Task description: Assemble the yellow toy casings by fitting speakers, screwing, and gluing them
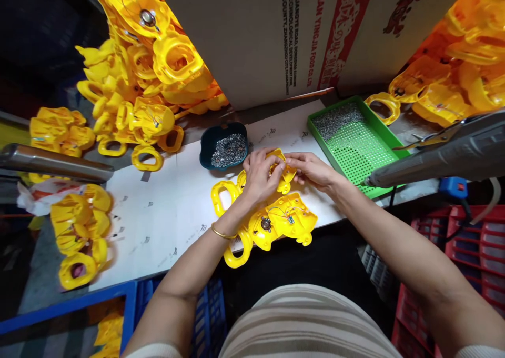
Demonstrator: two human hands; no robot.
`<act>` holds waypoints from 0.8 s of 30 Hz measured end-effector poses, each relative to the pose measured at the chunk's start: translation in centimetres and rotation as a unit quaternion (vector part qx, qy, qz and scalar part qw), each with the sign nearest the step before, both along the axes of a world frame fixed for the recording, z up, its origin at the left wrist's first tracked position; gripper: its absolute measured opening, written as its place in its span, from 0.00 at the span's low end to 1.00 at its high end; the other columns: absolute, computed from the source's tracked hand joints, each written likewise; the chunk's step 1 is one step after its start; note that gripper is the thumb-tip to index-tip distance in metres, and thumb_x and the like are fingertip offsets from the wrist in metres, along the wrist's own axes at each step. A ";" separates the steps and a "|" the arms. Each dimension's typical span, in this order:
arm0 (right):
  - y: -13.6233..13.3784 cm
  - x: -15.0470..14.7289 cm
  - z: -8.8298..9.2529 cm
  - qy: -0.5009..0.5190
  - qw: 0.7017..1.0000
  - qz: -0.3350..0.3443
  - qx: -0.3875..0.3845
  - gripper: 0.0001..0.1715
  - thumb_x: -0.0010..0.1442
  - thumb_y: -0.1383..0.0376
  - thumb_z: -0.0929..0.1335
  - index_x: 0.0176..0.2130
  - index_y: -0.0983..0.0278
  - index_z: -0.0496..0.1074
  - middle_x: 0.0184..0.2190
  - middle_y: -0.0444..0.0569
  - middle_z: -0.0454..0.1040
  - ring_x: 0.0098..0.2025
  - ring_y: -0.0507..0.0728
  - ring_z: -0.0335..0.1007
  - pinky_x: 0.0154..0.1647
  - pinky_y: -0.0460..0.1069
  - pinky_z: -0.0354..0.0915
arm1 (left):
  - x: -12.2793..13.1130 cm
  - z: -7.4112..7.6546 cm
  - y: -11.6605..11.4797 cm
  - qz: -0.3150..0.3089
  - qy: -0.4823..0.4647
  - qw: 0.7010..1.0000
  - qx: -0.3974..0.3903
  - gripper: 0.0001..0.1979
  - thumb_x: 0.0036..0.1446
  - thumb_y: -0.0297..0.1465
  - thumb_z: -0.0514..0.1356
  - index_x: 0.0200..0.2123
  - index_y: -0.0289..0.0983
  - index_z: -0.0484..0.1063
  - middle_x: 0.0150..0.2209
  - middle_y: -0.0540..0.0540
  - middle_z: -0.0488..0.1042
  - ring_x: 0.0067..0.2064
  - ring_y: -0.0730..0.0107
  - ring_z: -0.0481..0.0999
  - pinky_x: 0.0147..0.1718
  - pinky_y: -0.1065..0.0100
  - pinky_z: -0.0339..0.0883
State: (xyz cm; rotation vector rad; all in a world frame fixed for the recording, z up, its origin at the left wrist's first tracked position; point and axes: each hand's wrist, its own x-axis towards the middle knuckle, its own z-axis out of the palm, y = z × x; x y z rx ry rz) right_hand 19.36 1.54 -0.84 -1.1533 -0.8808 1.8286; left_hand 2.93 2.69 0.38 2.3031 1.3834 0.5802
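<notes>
My left hand (262,173) is closed over a yellow plastic shell half (225,196) with a ring-shaped handle, its fingers bent down onto the far end. Thumb and fingers of my right hand (310,168) pinch that same end from the right. Part of this shell is hidden under my left hand. Just in front of it lies a second yellow shell half (302,218), inner side up. A small round speaker (265,224), thin wires and a little circuit board (291,220) show inside it.
A dark bowl (203,152) of small metal screws stands behind my hands. At right is a green perforated tray (347,155) with more screws, beneath a grey-wrapped tool (418,155). Yellow shells (134,73) are heaped at left and right. A large carton (252,42) stands behind.
</notes>
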 end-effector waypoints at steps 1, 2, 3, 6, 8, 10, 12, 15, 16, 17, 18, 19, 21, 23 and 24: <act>-0.1 -0.2 0.0 0.004 1.000 -0.010 0.011 0.14 0.57 0.65 0.69 0.43 0.68 0.75 0.27 0.43 0.74 0.17 0.42 0.60 0.13 0.38 0.55 | -0.2 0.0 0.0 -0.004 -0.001 1.000 0.007 0.08 0.63 0.35 0.57 0.35 0.39 0.74 0.55 0.44 0.71 0.57 0.59 0.65 0.57 0.52 0.53; -0.1 -0.3 0.0 0.003 1.000 -0.019 0.024 0.16 0.56 0.64 0.70 0.44 0.68 0.75 0.28 0.44 0.74 0.17 0.42 0.60 0.13 0.38 0.55 | -0.3 0.1 0.0 -0.009 -0.003 1.000 0.013 0.08 0.63 0.35 0.57 0.36 0.39 0.74 0.55 0.44 0.71 0.57 0.59 0.66 0.57 0.52 0.53; -0.2 -0.4 0.0 -0.001 0.999 -0.026 0.037 0.18 0.55 0.63 0.71 0.45 0.68 0.74 0.28 0.44 0.74 0.18 0.42 0.60 0.14 0.38 0.54 | -0.5 0.2 0.1 -0.017 -0.007 1.000 0.018 0.08 0.63 0.35 0.57 0.36 0.39 0.74 0.55 0.44 0.71 0.57 0.59 0.66 0.56 0.52 0.54; -0.5 -0.5 0.9 -0.026 0.997 -0.029 0.072 0.23 0.54 0.59 0.72 0.48 0.68 0.73 0.29 0.44 0.73 0.18 0.42 0.59 0.14 0.38 0.54 | -0.9 0.7 0.3 -0.041 -0.040 0.998 0.040 0.08 0.63 0.35 0.57 0.36 0.39 0.74 0.56 0.43 0.71 0.57 0.59 0.67 0.56 0.53 0.56; -0.7 -0.3 2.3 -0.043 0.993 -0.017 0.112 0.25 0.55 0.57 0.72 0.49 0.68 0.73 0.30 0.45 0.73 0.19 0.43 0.58 0.14 0.39 0.54 | -1.3 1.6 0.5 -0.064 -0.072 0.993 0.069 0.08 0.63 0.36 0.58 0.36 0.39 0.75 0.56 0.43 0.71 0.56 0.60 0.68 0.56 0.54 0.59; -1.1 0.0 4.1 -0.055 0.985 0.001 0.162 0.26 0.56 0.55 0.71 0.50 0.67 0.73 0.33 0.46 0.74 0.20 0.43 0.57 0.15 0.39 0.55 | -1.6 3.1 0.5 -0.096 -0.099 0.985 0.105 0.09 0.62 0.37 0.60 0.36 0.39 0.76 0.54 0.43 0.72 0.56 0.61 0.70 0.55 0.56 0.61; -1.7 0.2 6.1 -0.070 0.976 0.021 0.204 0.28 0.56 0.54 0.71 0.52 0.67 0.72 0.36 0.47 0.74 0.20 0.42 0.57 0.15 0.40 0.56 | -2.1 5.0 0.4 -0.120 -0.116 0.977 0.131 0.11 0.60 0.39 0.62 0.38 0.38 0.75 0.51 0.43 0.74 0.54 0.62 0.72 0.54 0.58 0.63; -3.2 0.4 8.1 -0.090 0.969 0.050 0.224 0.30 0.58 0.55 0.71 0.55 0.68 0.70 0.35 0.47 0.74 0.20 0.43 0.57 0.15 0.40 0.56 | -2.9 7.9 -0.3 -0.151 -0.131 0.970 0.140 0.20 0.55 0.42 0.65 0.47 0.38 0.71 0.48 0.43 0.76 0.48 0.64 0.76 0.47 0.64 0.69; -3.9 0.4 8.4 -0.090 0.969 0.061 0.220 0.31 0.58 0.55 0.70 0.56 0.68 0.69 0.33 0.47 0.73 0.19 0.43 0.57 0.15 0.40 0.56 | -3.2 8.7 -0.7 -0.171 -0.123 0.968 0.138 0.24 0.55 0.43 0.66 0.50 0.37 0.69 0.48 0.42 0.76 0.47 0.65 0.76 0.45 0.65 0.70; -4.5 0.3 8.5 -0.085 0.971 0.074 0.212 0.32 0.59 0.55 0.70 0.57 0.69 0.68 0.31 0.45 0.73 0.19 0.43 0.57 0.15 0.40 0.56 | -3.4 9.2 -1.1 -0.195 -0.108 0.965 0.138 0.26 0.55 0.43 0.66 0.53 0.37 0.68 0.48 0.42 0.76 0.47 0.65 0.77 0.44 0.66 0.70; -5.3 0.3 8.4 -0.075 0.973 0.087 0.201 0.33 0.59 0.54 0.70 0.58 0.69 0.67 0.28 0.44 0.71 0.18 0.44 0.56 0.15 0.41 0.55 | -3.7 9.6 -1.6 -0.220 -0.088 0.962 0.138 0.26 0.55 0.43 0.66 0.53 0.37 0.68 0.48 0.42 0.76 0.47 0.65 0.77 0.44 0.66 0.70; -6.0 0.2 8.2 -0.063 0.975 0.099 0.189 0.34 0.60 0.54 0.69 0.59 0.69 0.66 0.25 0.43 0.69 0.18 0.44 0.55 0.15 0.41 0.54 | -3.9 9.8 -2.1 -0.240 -0.068 0.958 0.139 0.25 0.56 0.43 0.65 0.52 0.36 0.69 0.47 0.41 0.76 0.47 0.65 0.77 0.45 0.66 0.70; -7.4 -0.1 7.5 -0.046 0.978 0.108 0.173 0.34 0.60 0.54 0.68 0.60 0.68 0.65 0.25 0.42 0.69 0.18 0.45 0.54 0.15 0.41 0.54 | -4.2 9.7 -3.0 -0.261 -0.042 0.954 0.143 0.20 0.58 0.42 0.63 0.48 0.36 0.72 0.44 0.42 0.78 0.45 0.65 0.78 0.44 0.67 0.71; -8.6 -0.5 6.7 -0.043 0.978 0.098 0.179 0.31 0.61 0.55 0.68 0.59 0.67 0.67 0.31 0.46 0.72 0.22 0.46 0.60 0.19 0.42 0.58 | -4.3 9.1 -3.9 -0.268 -0.041 0.952 0.145 0.17 0.60 0.41 0.61 0.46 0.36 0.73 0.41 0.43 0.78 0.42 0.67 0.78 0.41 0.69 0.71; -9.1 -0.6 6.3 -0.046 0.978 0.088 0.185 0.29 0.61 0.56 0.68 0.58 0.66 0.68 0.35 0.48 0.73 0.26 0.47 0.63 0.21 0.42 0.60 | -4.3 8.7 -4.4 -0.269 -0.047 0.951 0.144 0.16 0.61 0.41 0.61 0.45 0.36 0.73 0.39 0.43 0.79 0.41 0.68 0.78 0.40 0.69 0.71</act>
